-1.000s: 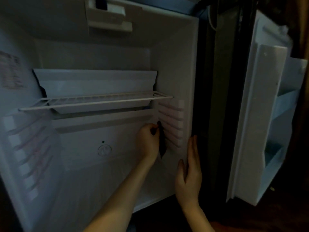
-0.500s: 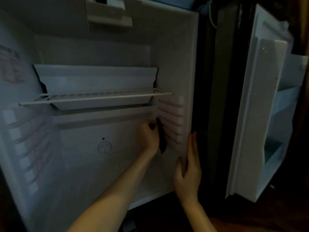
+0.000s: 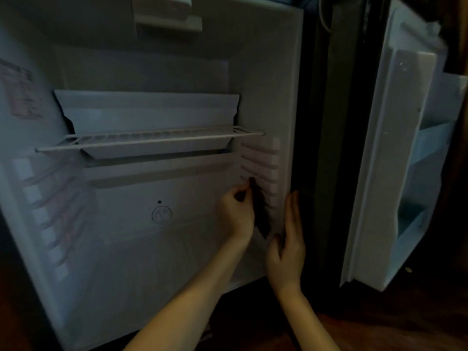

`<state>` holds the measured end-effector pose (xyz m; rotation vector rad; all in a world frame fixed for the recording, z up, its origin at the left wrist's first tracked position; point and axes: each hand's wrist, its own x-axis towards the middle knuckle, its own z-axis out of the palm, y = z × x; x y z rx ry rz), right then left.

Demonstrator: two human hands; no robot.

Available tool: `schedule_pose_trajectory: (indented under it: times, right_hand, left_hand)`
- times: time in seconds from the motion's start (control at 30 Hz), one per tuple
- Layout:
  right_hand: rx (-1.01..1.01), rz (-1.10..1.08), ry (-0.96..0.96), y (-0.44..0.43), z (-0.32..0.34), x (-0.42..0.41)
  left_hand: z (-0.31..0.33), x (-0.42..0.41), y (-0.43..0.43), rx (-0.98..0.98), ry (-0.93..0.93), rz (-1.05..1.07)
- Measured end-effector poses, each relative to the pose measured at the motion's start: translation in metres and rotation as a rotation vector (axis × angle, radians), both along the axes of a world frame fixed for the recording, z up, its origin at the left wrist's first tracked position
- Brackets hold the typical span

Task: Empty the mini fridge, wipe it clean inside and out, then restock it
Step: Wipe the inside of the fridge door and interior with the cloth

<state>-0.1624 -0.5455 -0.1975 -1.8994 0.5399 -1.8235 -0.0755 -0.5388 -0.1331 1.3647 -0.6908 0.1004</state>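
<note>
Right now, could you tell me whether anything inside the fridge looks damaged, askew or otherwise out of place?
Nothing clearly wrong. The wire shelf spans wall to wall, with no spills visible. Only the back panel shows a dark jagged notch at its lower-left corner; the dim light hides whether it is damage or shape.

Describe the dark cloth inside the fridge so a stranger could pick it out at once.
Find the open mini fridge and look at its right inner wall, below the wire shelf, where moulded ribs run. There the left hand pinches the dark cloth against those ribs, with the right hand flat on the wall's front edge. It is the only dark strip against the pale lining.
</note>
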Motion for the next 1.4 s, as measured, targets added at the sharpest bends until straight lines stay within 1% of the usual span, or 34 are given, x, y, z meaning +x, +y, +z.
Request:
schedule_pose_trajectory:
  times: [0.07,0.13,0.2,0.27,0.33,0.4,0.43,0.47,0.53,0.57,0.63,0.8,0.9,1.0,1.1,1.2,1.23,1.3,1.4]
  right_hand:
    - [0.007,0.017,-0.003,0.001,0.0,0.0]
    - [-0.002,0.015,0.0,-0.001,-0.001,0.0]
    - [-0.015,-0.002,-0.002,-0.003,-0.002,0.001]
    - [-0.02,-0.015,-0.006,-0.003,-0.002,0.002]
    - [-0.021,-0.013,-0.007,-0.002,0.0,0.002]
    - [-0.019,0.003,0.008,-0.004,0.0,0.0]
    - [-0.023,0.004,0.015,-0.004,0.0,-0.001]
    - [-0.023,0.002,0.03,-0.004,-0.001,-0.001]
    - [-0.01,-0.006,0.072,-0.002,-0.002,-0.002]
    - [-0.004,-0.008,0.08,0.0,-0.002,-0.002]
    - [-0.002,-0.008,0.083,-0.001,-0.002,-0.001]
    - [-0.037,-0.034,0.054,-0.007,-0.005,0.0]
    - [-0.028,-0.031,0.048,-0.008,-0.004,0.003]
    - [-0.023,-0.03,0.037,-0.007,-0.003,0.003]
    - [-0.038,-0.029,0.032,-0.007,-0.002,0.004]
    - [-0.008,-0.005,0.061,-0.006,-0.002,0.003]
    - [-0.003,0.0,0.064,-0.006,-0.003,0.002]
    - [-0.013,-0.006,0.062,-0.006,-0.005,0.001]
    - [-0.022,-0.011,0.053,-0.007,-0.005,0.001]
  left_hand:
    - [0.01,0.023,-0.015,0.063,0.056,0.044]
    - [0.015,0.039,-0.024,0.1,0.065,0.052]
    - [0.016,0.04,-0.023,0.102,0.053,0.064]
    - [0.01,0.023,-0.012,0.049,0.028,0.047]
    - [-0.002,-0.003,0.005,-0.022,-0.026,-0.068]
    - [-0.021,-0.029,0.026,0.032,-0.106,-0.226]
    - [-0.03,-0.034,0.035,0.077,-0.127,-0.268]
    - [-0.036,-0.031,0.041,0.107,-0.122,-0.256]
    - [-0.035,-0.011,0.048,0.059,-0.02,-0.133]
    - [-0.028,0.002,0.048,0.016,0.034,-0.057]
    - [-0.005,0.026,0.042,-0.023,0.065,0.04]
    - [0.035,0.039,-0.006,-0.018,0.066,0.022]
    - [0.039,0.031,-0.022,0.059,0.039,0.13]
    - [0.034,0.014,-0.015,0.013,-0.001,0.146]
    - [0.024,-0.017,0.007,-0.07,-0.094,0.05]
    - [0.017,-0.037,0.023,-0.09,-0.209,-0.048]
    - [0.017,-0.035,0.023,-0.081,-0.213,-0.049]
    - [0.022,-0.018,0.011,-0.047,-0.136,-0.01]
    - [0.032,0.016,-0.014,0.018,-0.051,0.123]
